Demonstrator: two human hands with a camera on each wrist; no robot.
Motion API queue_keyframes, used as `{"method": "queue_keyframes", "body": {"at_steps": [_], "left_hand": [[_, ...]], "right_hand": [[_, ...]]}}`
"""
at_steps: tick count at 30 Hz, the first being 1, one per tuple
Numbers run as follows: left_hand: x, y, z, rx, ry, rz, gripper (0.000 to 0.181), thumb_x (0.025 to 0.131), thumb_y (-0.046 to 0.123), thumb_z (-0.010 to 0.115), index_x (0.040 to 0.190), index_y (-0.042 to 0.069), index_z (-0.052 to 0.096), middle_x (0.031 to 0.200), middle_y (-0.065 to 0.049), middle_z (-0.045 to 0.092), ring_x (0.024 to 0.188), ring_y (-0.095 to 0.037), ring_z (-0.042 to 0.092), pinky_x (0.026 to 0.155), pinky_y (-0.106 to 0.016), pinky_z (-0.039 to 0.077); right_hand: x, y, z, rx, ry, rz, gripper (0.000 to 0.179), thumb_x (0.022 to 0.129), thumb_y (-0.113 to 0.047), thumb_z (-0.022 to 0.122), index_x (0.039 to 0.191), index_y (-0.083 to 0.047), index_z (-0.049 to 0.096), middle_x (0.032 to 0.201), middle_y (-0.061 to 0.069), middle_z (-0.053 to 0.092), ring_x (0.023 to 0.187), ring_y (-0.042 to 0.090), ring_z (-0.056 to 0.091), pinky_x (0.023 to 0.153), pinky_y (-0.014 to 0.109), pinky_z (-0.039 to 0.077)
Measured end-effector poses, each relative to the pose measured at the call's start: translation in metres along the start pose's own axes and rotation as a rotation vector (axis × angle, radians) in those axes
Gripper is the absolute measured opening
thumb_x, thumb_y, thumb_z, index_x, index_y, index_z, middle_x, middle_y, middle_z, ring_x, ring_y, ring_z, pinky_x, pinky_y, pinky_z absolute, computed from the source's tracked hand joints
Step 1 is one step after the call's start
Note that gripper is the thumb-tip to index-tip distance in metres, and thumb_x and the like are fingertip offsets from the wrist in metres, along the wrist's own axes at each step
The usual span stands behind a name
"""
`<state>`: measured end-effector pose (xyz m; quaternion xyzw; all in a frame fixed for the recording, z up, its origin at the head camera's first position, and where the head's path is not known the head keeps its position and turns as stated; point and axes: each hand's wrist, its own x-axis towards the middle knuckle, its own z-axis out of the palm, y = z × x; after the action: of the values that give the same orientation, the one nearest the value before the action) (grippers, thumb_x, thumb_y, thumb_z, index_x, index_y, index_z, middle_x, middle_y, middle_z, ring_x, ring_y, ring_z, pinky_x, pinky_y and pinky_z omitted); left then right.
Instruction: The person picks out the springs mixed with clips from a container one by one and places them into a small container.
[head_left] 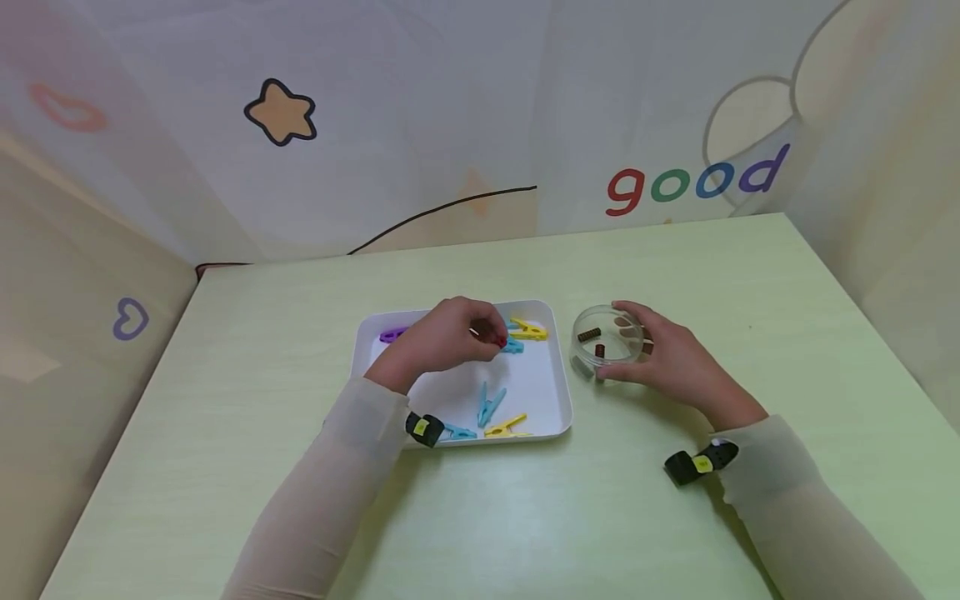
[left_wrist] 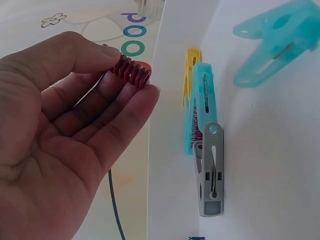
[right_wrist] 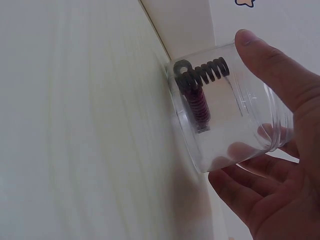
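Between thumb and fingertips my left hand (head_left: 453,335) pinches a small dark red coil spring (left_wrist: 132,71), held over the white tray (head_left: 453,392). Around a clear plastic jar (right_wrist: 220,115) curl the fingers and thumb of my right hand (head_left: 671,358). Inside the jar lie a dark coil spring (right_wrist: 202,73) and a reddish one (right_wrist: 197,106). Beneath the left hand, a yellow clothespin (left_wrist: 190,75), a light blue clothespin (left_wrist: 204,95) and a grey clothespin (left_wrist: 212,172) line the tray's side.
A purple clothespin (head_left: 392,334) is partly hidden by the left hand. Near the tray's front lie another blue clothespin (head_left: 490,406) and a yellow one (head_left: 507,427). The pale green table (head_left: 570,517) meets a printed cloth backdrop (head_left: 450,125) at its far edge.
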<state>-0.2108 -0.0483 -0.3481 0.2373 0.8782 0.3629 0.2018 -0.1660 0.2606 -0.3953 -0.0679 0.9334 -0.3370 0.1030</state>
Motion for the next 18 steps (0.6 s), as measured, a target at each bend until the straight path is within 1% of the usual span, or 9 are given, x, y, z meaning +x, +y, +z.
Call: {"method": "queue_keyframes", "body": {"at_steps": [9,14,18], "left_hand": [[0.0011,0.0029,0.0016,-0.021,-0.001,-0.020,0.015,0.087,0.011,0.070,0.102,0.013,0.071,0.099,0.000,0.069,0.092,-0.017,0.062,0.083,-0.027,0.055],[0.0018,0.0045,0.0030,-0.026,0.014,-0.030,0.014,0.088,0.015,0.070,0.102,0.015,0.071,0.100,0.001,0.069,0.093,-0.017,0.061,0.082,-0.028,0.054],[0.0039,0.0066,0.0057,-0.023,0.034,-0.023,0.014,0.088,0.016,0.071,0.102,0.017,0.071,0.099,0.002,0.069,0.093,-0.017,0.060,0.082,-0.027,0.054]], "right_hand": [[0.0001,0.0000,-0.0012,0.001,0.008,-0.015,0.104,0.071,-0.057,0.079,0.153,-0.021,0.025,0.153,0.019,0.035,0.133,0.046,0.042,0.098,0.057,0.046],[-0.0001,-0.0005,-0.0011,-0.004,0.003,-0.011,0.104,0.072,-0.057,0.079,0.153,-0.021,0.024,0.153,0.020,0.034,0.133,0.046,0.041,0.099,0.057,0.045],[-0.0019,-0.0002,-0.0013,0.000,0.000,0.001,0.105,0.071,-0.059,0.078,0.154,-0.022,0.024,0.153,0.019,0.034,0.134,0.046,0.040,0.099,0.058,0.044]]}}
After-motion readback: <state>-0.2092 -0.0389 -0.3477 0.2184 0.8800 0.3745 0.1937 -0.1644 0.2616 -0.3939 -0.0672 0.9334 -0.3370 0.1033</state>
